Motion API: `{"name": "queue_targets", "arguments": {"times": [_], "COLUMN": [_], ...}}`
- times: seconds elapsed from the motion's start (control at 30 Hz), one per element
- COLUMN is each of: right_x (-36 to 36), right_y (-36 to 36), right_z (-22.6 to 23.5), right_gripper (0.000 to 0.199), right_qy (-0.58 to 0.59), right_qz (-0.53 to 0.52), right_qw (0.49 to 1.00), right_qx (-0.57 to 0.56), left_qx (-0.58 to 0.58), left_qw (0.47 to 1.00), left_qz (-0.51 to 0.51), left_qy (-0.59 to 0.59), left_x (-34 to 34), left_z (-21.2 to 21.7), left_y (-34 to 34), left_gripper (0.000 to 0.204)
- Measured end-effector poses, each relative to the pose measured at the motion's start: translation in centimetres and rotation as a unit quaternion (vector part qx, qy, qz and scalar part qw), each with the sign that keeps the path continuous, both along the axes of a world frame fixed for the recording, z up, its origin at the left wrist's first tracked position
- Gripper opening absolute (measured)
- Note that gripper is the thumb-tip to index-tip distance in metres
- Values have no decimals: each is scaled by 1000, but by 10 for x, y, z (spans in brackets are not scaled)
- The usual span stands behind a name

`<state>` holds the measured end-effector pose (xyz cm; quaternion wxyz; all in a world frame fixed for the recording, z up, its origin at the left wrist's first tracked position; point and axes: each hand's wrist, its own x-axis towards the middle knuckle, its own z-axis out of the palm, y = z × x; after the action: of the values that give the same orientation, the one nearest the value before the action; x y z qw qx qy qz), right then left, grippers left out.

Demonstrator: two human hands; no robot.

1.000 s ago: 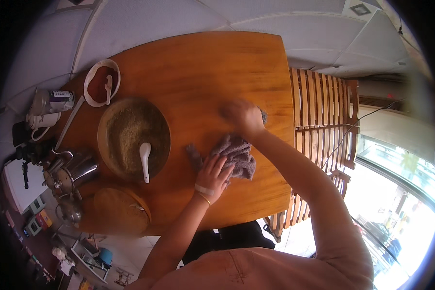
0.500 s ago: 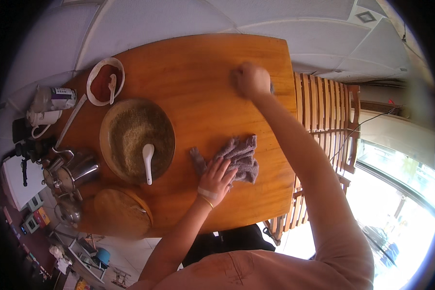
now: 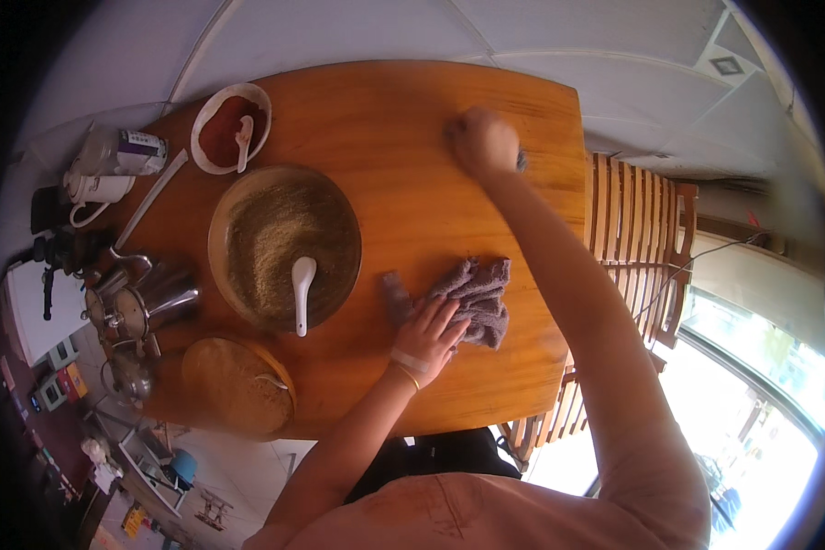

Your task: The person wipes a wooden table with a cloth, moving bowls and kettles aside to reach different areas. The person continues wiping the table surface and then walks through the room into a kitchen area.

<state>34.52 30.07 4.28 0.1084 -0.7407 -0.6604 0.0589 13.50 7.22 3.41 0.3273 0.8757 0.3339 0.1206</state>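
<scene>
My left hand (image 3: 425,341) lies flat with its fingers stretched out, touching the lower left edge of a crumpled grey-purple towel (image 3: 481,302). A small greyish strip (image 3: 396,295) shows by its fingertips. Far out over the right part of the wooden table (image 3: 403,110), my right hand (image 3: 488,142) is closed like a fist and slightly blurred. Dark grey bits poke out on both sides of it, but what it holds is mostly hidden. Left of my left hand stands a large round bowl (image 3: 339,197) of tan crumbly grains, with a white spoon (image 3: 302,289) in it.
A white bowl (image 3: 199,137) of red powder with a white spoon stands far left. Nearby are a plastic jar (image 3: 137,151), a white mug (image 3: 101,190), a long-handled utensil (image 3: 151,200) and a metal pot (image 3: 160,302). A round board (image 3: 234,385) lies near left; a slatted bench (image 3: 632,220) adjoins the right.
The whole view has shifted, so the table and bowls appear a little farther right and higher. Both hands keep nearly the same places relative to the towel and table.
</scene>
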Motion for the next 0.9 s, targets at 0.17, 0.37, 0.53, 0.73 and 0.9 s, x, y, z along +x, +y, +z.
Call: {"name": "queue_targets", "arguments": {"times": [0.17,0.37,0.53,0.73,0.9], "right_x": [-19,-23,-18,-19,-46], "right_y": [-9,-23,6,61,33], "right_z": [-9,-21,-12,-32,-38], "right_gripper": [19,15,20,26,25], "right_qy": [67,15,-35,22,-52], "right_qz": [154,143,157,-53,135], "right_qw": [985,990,983,998,989], "right_qx": [43,5,-91,10,-35], "left_qx": [6,11,6,4,-4], "left_qw": [1000,1000,1000,1000,1000], "left_qz": [13,12,7,4,-3], "left_qy": [-18,-16,-18,-14,-9], "left_x": [0,-1,-1,-1,-1], "left_z": [-2,-4,-7,-4,-3], "left_y": [-2,-3,-3,-3,-2], "left_gripper": [59,60,59,60,61]}}
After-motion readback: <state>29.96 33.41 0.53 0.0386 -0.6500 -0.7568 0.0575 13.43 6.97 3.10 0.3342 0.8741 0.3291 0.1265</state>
